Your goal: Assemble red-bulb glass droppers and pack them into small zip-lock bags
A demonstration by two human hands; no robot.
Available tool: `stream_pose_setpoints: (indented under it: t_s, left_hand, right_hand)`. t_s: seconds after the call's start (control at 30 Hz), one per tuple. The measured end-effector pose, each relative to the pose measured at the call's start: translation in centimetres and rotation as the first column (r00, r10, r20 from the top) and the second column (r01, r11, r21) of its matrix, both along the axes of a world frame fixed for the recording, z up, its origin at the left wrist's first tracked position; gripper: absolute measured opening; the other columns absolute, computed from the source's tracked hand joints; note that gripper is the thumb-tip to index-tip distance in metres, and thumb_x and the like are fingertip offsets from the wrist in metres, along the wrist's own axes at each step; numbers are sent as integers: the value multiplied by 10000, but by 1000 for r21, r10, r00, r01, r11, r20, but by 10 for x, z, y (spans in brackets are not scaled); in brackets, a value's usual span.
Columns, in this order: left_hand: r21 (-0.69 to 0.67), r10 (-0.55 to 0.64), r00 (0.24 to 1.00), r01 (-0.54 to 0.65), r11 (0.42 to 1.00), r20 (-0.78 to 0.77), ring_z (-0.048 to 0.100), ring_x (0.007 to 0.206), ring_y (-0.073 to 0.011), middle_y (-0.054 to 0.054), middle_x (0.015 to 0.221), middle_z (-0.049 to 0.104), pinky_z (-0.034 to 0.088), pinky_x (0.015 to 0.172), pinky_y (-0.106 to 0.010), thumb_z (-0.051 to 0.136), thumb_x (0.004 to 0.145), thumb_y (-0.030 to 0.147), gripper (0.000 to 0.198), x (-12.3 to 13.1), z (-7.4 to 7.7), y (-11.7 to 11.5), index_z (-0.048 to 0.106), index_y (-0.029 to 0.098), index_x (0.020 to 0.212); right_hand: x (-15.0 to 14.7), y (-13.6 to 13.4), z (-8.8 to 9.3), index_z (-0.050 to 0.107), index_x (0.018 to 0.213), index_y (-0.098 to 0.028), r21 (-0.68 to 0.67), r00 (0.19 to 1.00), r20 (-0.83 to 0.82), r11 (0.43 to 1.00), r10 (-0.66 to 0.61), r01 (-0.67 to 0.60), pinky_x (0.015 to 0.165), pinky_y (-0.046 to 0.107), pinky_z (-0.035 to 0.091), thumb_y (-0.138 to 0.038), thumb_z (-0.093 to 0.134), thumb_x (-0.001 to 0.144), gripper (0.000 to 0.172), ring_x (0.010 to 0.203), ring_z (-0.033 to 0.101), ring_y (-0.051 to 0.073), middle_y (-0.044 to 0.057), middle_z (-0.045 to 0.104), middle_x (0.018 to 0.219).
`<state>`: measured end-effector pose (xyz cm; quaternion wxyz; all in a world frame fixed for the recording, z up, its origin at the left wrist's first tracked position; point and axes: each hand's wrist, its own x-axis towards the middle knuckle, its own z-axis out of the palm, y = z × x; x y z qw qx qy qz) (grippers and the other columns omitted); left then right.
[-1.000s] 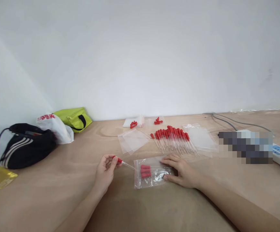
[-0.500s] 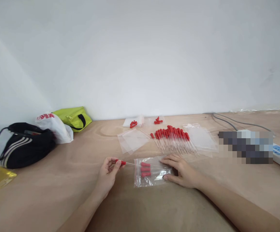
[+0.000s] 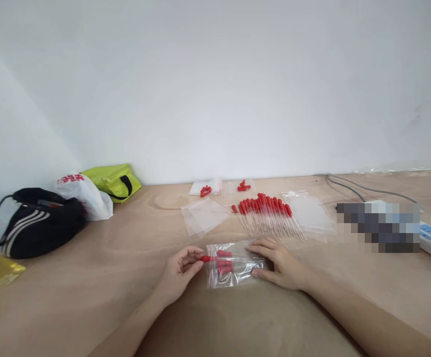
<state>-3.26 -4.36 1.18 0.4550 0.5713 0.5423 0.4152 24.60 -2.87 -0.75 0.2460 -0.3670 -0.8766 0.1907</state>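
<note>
The left hand (image 3: 183, 272) is touching the end of a red-bulbed dropper (image 3: 208, 258) entering a clear bag (image 3: 239, 278) at lower centre, whether pinching or just pushing I cannot tell, while the right hand (image 3: 275, 263) is resting spread on the bag. The dropper could be snagging on the bulbs (image 3: 224, 253) lying inside, crumpling the bag if the right hand is pressing too lightly. Its tip is pointing rightward, its long axis running nearly level across the frame.

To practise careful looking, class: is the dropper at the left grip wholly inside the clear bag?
No, its red bulb partly sticks out past the clear bag, at the left grip.
</note>
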Motion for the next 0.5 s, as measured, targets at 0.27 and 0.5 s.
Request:
stream_pose_setpoints:
  t_s: [0.27,0.5]
  left_hand:
    - [134,-35,982,60,989,-186,556,541,-133,-10,678,671,414,524,-233,642,654,292,152,12,-12,12,575,193,748]
    - [149,-87,945,140,979,-315,572,589,-154,-2,705,679,402,562,-242,599,693,298,200,20,-9,15,572,209,869]
  right_hand:
    - [-1,1,-3,505,1182,-181,5,1000,12,1000,3,-3,860,406,401,-466,541,770,503,1008,496,239,115,560,1101]
    - [-1,0,-1,510,1175,-177,13,999,38,1000,12,-12,861,417,388,-468,533,776,494,992,496,238,118,563,1099]
